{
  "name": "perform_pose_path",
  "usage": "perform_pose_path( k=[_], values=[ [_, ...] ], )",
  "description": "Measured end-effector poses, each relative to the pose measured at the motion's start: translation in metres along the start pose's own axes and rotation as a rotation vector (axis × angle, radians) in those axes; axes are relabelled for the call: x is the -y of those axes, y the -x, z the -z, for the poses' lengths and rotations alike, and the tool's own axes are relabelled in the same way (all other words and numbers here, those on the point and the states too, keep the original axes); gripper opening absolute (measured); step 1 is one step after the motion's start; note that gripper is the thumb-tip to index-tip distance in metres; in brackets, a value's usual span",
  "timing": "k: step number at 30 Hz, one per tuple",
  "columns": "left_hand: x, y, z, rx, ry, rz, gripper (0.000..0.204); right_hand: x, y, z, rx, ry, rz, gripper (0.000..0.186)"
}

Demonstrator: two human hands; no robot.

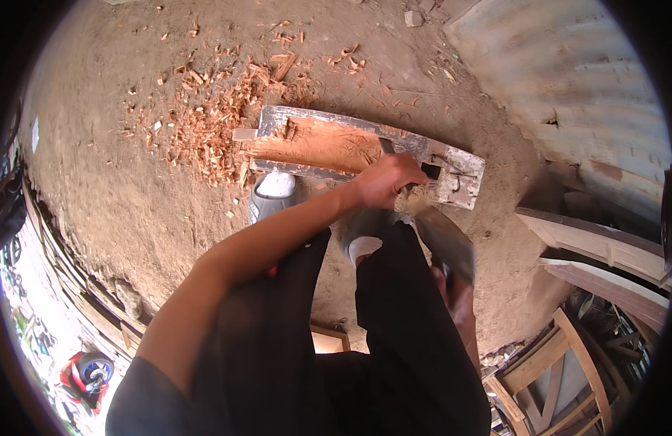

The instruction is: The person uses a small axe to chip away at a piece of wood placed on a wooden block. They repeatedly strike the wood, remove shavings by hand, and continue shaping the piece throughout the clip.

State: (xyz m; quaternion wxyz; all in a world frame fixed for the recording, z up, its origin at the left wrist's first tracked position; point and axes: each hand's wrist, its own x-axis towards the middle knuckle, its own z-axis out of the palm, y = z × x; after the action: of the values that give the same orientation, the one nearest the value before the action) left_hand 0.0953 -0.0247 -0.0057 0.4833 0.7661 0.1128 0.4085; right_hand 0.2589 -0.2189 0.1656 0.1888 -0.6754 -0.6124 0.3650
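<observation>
A long wooden piece [325,139] with a hollowed reddish-brown face and worn grey paint on its edges lies across the ground ahead of my feet. My left hand [389,179] is closed round a chisel [386,146], whose narrow metal end points into the hollow near the right part. Close to that fist is the frayed tan end of a broad, blurred wooden mallet [446,242]. Its other end reaches back to my right hand [452,289], which is closed on it beside my right leg; some fingers are hidden. A dark square opening [430,171] shows in the wood.
Wood chips [216,116] are scattered on the dirt floor, thickest beyond the piece's left end. My left shoe [274,195] is close to its near edge. Corrugated sheet metal [561,80] stands at the right, above boards [605,243] and a wooden frame [550,374].
</observation>
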Motion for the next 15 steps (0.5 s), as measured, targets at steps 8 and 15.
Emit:
perform_pose_path(
  k=[8,15],
  values=[
    [0.001,-0.008,-0.002,0.001,-0.019,0.105,0.038,0.000,-0.006,-0.008,0.034,-0.141,-0.371,0.020],
    [0.002,-0.012,0.000,0.025,-0.058,0.180,0.040,0.007,-0.010,-0.013,-0.177,-0.102,-0.020,0.029]
  ],
)
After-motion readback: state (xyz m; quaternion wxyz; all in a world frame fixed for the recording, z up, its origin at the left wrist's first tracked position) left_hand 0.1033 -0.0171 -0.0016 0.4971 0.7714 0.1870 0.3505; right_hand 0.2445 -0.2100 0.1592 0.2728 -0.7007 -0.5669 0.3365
